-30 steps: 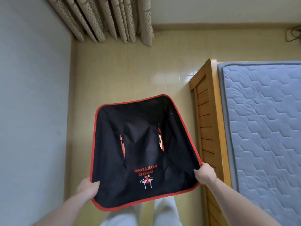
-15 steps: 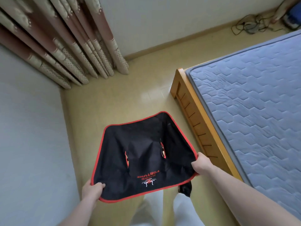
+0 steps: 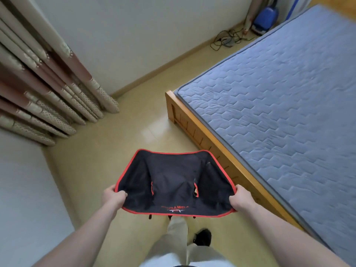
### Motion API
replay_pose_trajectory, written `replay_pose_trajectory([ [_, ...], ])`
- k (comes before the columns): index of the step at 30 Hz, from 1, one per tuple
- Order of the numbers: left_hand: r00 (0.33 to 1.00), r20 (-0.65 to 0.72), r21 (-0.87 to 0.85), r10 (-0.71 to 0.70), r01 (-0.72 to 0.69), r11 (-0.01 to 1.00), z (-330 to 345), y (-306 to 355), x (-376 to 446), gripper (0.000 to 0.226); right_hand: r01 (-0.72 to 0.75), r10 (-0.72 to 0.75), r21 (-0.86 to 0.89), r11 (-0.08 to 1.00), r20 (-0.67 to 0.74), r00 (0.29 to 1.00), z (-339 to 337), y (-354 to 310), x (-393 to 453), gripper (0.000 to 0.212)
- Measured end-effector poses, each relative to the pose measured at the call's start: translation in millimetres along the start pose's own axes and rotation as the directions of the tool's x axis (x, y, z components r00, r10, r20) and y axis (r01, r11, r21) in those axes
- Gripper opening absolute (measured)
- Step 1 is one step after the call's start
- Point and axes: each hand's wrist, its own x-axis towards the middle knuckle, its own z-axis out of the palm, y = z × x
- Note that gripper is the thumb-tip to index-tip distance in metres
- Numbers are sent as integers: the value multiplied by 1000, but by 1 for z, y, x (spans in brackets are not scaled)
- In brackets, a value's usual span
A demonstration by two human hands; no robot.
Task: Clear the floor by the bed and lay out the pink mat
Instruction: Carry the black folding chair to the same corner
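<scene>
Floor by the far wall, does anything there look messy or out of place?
Yes. A tangle of dark cables lies loose on the floor by the baseboard, near a blue appliance in the corner. Nothing looks spilled or broken.

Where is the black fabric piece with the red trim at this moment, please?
In the head view the black fabric piece is low in the middle, held over the floor between the left hand and right hand, just left of the wooden bed frame.

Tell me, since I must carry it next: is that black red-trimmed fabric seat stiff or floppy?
Probably floppy: the black fabric seat sags and creases between the left hand and right hand. Likely light, since both grip only its corners. Its far edge looks taut, so something may stiffen it.
</scene>
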Motion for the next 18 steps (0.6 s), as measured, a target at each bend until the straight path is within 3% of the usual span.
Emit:
replay_pose_trajectory([
  [12,948,142,206,285,-310,928,12,23,-92,22,-38,68,248,968,-114,991,-15,124,-108,21],
  [18,890,270,278,366,-437,856,18,32,-113,20,-124,206,414,902,-162,965,17,175,-146,17],
])
